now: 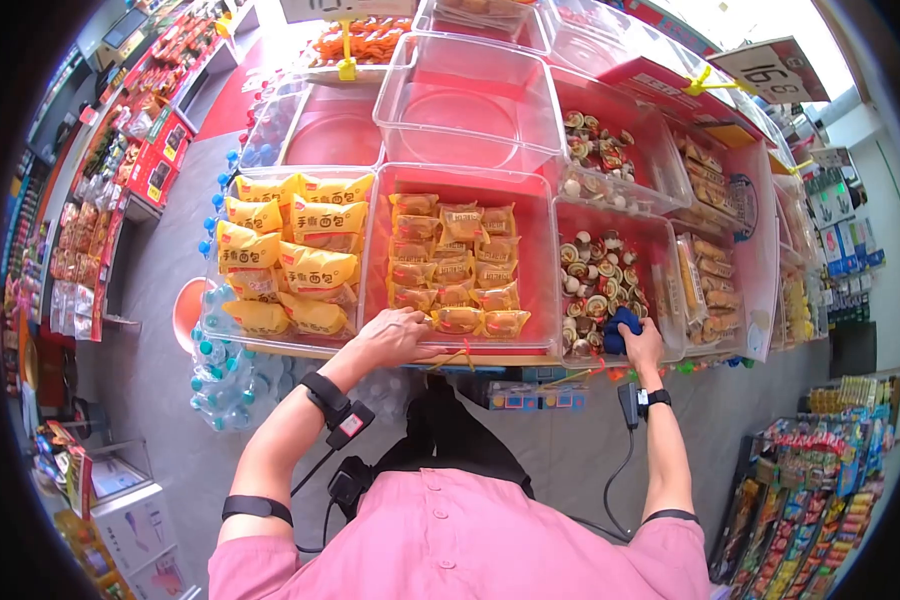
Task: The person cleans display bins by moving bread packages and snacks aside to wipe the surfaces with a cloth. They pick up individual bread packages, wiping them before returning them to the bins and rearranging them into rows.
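Observation:
My right hand (pixel 644 346) is closed on a bunched dark blue cloth (pixel 620 328) at the front right of a clear bin (pixel 672 240) of small, round, brown-and-white wrapped sweets (pixel 598 278). My left hand (pixel 396 337) lies over the front edge of the neighbouring clear bin (pixel 544 250), its fingers partly stretched out. Its fingertips are right at the front row of small yellow-wrapped cakes (pixel 457 320), which stand in three columns on the bin's red base. To the left, another bin (pixel 215 318) holds larger yellow bread packets (pixel 315 268) in two columns.
Behind stand more clear bins (pixel 470 125) and a price sign (pixel 770 72) on a yellow clip. Long wrapped snacks (pixel 715 285) fill a bin at the right. Bottles (pixel 225 380) stand on the floor at left, and snack racks (pixel 810 490) at lower right.

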The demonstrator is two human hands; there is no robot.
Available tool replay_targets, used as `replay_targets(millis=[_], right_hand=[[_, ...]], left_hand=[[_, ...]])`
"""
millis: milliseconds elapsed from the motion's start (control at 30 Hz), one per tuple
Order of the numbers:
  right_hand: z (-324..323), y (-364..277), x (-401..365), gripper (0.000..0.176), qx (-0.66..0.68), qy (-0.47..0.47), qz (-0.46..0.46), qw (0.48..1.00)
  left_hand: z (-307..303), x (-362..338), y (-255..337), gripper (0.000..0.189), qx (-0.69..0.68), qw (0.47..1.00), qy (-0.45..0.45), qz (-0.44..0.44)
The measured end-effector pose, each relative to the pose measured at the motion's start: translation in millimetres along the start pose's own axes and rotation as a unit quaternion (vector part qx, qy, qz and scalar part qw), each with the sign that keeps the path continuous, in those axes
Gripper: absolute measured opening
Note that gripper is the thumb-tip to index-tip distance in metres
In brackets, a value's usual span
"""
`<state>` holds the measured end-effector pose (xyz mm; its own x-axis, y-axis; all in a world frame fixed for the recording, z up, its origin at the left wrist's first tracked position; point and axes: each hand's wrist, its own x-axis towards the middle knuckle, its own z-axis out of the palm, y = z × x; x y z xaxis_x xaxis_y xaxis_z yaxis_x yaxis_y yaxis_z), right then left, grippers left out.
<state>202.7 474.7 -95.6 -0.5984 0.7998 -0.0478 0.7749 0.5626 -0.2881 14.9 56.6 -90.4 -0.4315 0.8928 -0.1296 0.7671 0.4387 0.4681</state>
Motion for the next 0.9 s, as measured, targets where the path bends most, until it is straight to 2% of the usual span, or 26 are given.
replay_targets(millis=[233, 333, 400, 433, 467, 533, 567, 700, 800, 867, 900], right_hand=[[3.2, 3.7, 0.8, 0.052, -0.005, -0.006, -0.007, 1.0], [-3.4, -1.9, -0.8, 0.052, 0.005, -0.026, 0.005, 1.0], [-1.8, -0.5, 0.2, 0.053, 0.012, -0.004, 0.003, 1.0], [-0.7, -0.2, -0.4, 0.049, 0.024, 0.009, 0.0, 1.0], [1.0, 2.0, -0.5, 0.049, 0.024, 0.006, 0.003, 1.0], [4.1, 6.6, -0.7, 0.044, 0.043, 0.089, -0.074, 0.992], [5.2, 7.7, -0.9, 0.039, 0.032, 0.108, -0.08, 0.99], [-0.2, 3.7, -4.8, 0.041, 0.043, 0.075, -0.036, 0.996], [-1.5, 1.8, 3.0, 0.035, 0.078, 0.049, -0.031, 0.995], [-11.5, -10.6, 11.1, 0.027, 0.343, 0.029, -0.031, 0.938], [-20.5, -20.5, 18.5, 0.022, 0.372, 0.021, -0.045, 0.927]], left_hand=[[-5.7, 1.9, 5.3, 0.048, 0.011, 1.0, -0.014, -0.014], [-0.7, 2.3, 3.4, 0.039, 0.016, 1.0, -0.01, -0.014], [1.4, 2.9, 2.4, 0.025, 0.011, 1.0, 0.026, 0.006], [-0.5, 3.5, 2.9, 0.021, 0.016, 1.0, -0.001, -0.001], [-0.9, 4.0, 2.9, 0.021, 0.015, 1.0, -0.005, 0.0], [-2.1, 5.9, 2.7, 0.02, 0.014, 1.0, -0.007, 0.011], [-3.0, 6.7, 3.0, 0.024, 0.017, 1.0, -0.019, 0.008], [-9.3, 9.7, 7.1, 0.022, -0.006, 1.0, -0.028, 0.012], [-9.4, 7.1, 3.3, 0.027, -0.012, 0.999, -0.027, 0.038], [-10.7, 6.0, 1.2, 0.03, -0.016, 0.999, -0.027, 0.039], [-10.7, 4.6, 1.7, 0.029, -0.012, 0.999, -0.037, 0.03]])
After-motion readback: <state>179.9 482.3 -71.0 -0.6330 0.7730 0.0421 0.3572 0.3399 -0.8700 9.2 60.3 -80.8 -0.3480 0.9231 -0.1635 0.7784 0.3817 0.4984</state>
